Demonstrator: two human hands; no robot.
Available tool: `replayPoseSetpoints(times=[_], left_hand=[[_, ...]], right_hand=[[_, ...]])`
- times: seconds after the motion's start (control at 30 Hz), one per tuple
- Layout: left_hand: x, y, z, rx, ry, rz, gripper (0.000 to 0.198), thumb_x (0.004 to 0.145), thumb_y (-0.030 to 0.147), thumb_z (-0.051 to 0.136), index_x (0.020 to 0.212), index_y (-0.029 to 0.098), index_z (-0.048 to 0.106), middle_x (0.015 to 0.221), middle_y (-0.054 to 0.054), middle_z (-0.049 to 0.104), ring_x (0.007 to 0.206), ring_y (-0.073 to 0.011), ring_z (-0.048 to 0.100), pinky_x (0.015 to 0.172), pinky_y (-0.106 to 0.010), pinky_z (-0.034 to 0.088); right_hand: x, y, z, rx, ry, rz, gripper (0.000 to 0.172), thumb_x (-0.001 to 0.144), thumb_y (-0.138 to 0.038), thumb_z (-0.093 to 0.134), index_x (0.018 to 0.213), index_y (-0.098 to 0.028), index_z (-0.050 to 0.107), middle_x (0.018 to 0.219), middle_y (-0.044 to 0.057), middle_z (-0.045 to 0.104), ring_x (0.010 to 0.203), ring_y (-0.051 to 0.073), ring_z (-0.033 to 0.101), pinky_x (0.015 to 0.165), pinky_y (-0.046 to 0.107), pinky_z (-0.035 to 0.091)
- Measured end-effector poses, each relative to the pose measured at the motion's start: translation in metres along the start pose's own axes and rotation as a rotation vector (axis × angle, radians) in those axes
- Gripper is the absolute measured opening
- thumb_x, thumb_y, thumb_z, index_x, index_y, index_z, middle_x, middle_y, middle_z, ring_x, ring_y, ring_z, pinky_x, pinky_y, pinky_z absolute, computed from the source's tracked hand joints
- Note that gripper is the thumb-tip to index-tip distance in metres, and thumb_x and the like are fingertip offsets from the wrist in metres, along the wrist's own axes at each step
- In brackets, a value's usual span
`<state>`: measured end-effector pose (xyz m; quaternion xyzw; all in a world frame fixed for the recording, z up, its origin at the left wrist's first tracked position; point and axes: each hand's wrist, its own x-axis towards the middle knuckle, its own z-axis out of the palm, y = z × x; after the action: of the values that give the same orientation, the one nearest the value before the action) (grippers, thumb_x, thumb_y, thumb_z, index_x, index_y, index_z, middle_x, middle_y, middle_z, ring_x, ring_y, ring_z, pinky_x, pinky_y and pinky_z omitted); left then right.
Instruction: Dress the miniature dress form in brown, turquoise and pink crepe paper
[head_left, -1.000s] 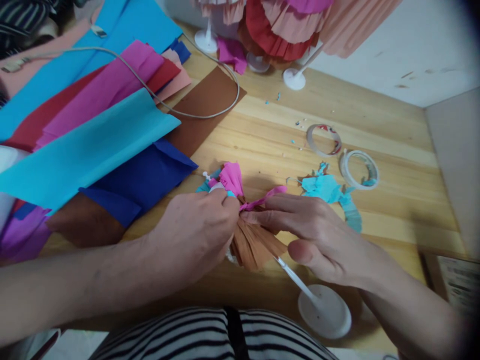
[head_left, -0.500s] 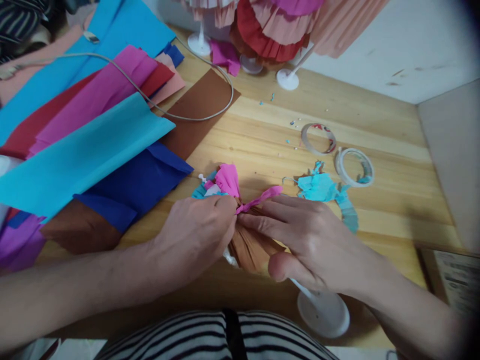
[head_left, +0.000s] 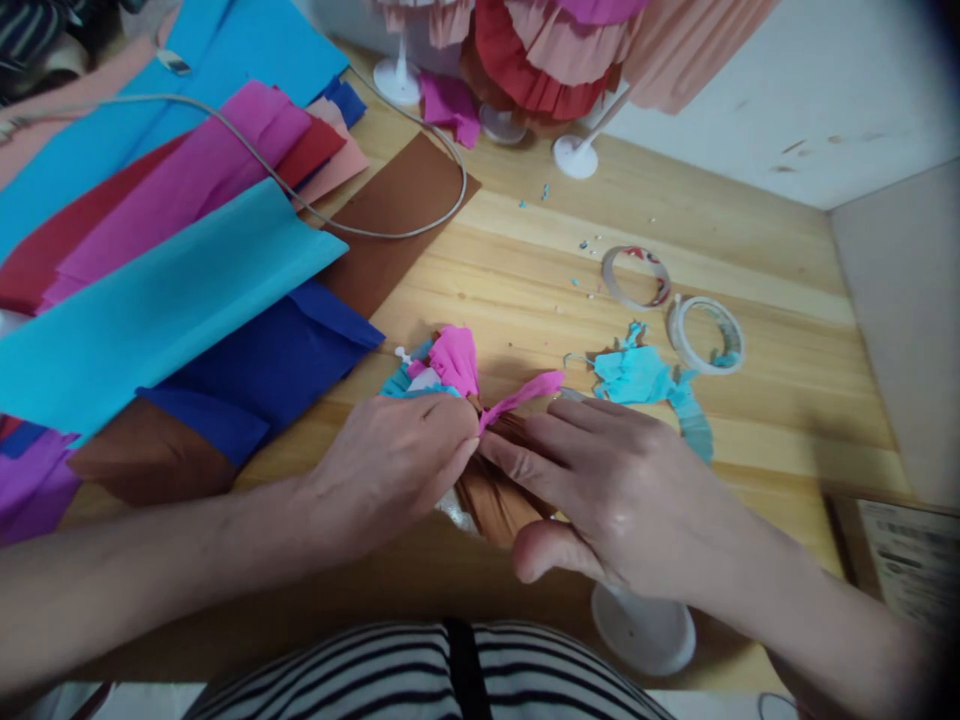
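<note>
Near the table's front, my left hand (head_left: 409,465) is closed, its fingertips pinching the twisted end of a pink crepe paper strip (head_left: 529,392). Gathered brown crepe paper (head_left: 491,503) fans out below and beside those fingers. My right hand (head_left: 600,490) lies over this brown paper, fingers pressed along it and thumb set apart on the near side. Behind my left knuckles, ruffled pink paper (head_left: 454,358) and turquoise pieces stick out, with a small white tip (head_left: 403,354) beside them. A white round stand base (head_left: 643,630) shows beneath my right hand.
Coloured crepe paper sheets (head_left: 172,310) lie piled at left, a grey cable (head_left: 360,234) looping across. Two tape rolls (head_left: 636,277) and crumpled turquoise paper (head_left: 634,375) lie at right. Ruffled paper dresses on white stands (head_left: 576,156) line the back; a box (head_left: 892,550) sits at right.
My right thumb has shifted slightly left over the brown paper. The pink strip's free end looks a little wider. My left hand keeps nearly the same place.
</note>
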<state>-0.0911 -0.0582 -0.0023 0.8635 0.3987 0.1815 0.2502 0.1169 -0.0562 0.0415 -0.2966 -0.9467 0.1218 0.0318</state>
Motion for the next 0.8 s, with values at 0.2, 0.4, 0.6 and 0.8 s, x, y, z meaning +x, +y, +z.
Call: replayPoseSetpoints(times=[0.2,0.4,0.6,0.8], left_hand=[[0.0,-0.004,-0.006,0.06,-0.044,0.133,0.02,0.094,0.015,0.043,0.078,0.017,0.055,0.068,0.001,0.063,0.062,-0.0149,0.06,0.054,-0.027,0.039],[-0.001,-0.004,-0.004,0.116,-0.038,0.146,0.02,0.094,0.015,0.045,0.077,0.017,0.055,0.069,0.001,0.063,0.061,-0.0153,0.061,0.053,-0.027,0.04],[0.0,-0.004,-0.005,0.156,-0.029,0.159,0.02,0.092,0.014,0.046,0.074,0.018,0.054,0.065,0.001,0.061,0.058,-0.0149,0.059,0.05,-0.027,0.037],[-0.001,0.001,-0.008,0.179,-0.039,0.097,0.02,0.092,0.012,0.044,0.074,0.018,0.054,0.067,0.002,0.061,0.06,-0.0138,0.059,0.051,-0.025,0.039]], right_hand=[[-0.003,0.004,-0.001,0.095,-0.006,0.027,0.07,0.096,-0.061,0.024,0.112,-0.01,0.069,0.095,0.018,0.072,0.086,0.029,0.068,0.071,0.042,0.054],[-0.004,0.006,-0.004,0.327,-0.04,0.113,0.046,0.101,-0.041,0.034,0.117,-0.012,0.066,0.1,0.015,0.072,0.088,0.025,0.07,0.071,0.038,0.055],[0.001,0.018,0.004,0.439,0.238,0.229,0.019,0.092,-0.018,0.056,0.107,-0.018,0.068,0.091,0.008,0.072,0.084,0.018,0.068,0.071,0.03,0.055],[0.01,0.026,0.013,0.422,0.235,0.23,0.018,0.09,-0.011,0.054,0.103,-0.016,0.066,0.095,0.009,0.07,0.083,0.017,0.067,0.071,0.029,0.053]])
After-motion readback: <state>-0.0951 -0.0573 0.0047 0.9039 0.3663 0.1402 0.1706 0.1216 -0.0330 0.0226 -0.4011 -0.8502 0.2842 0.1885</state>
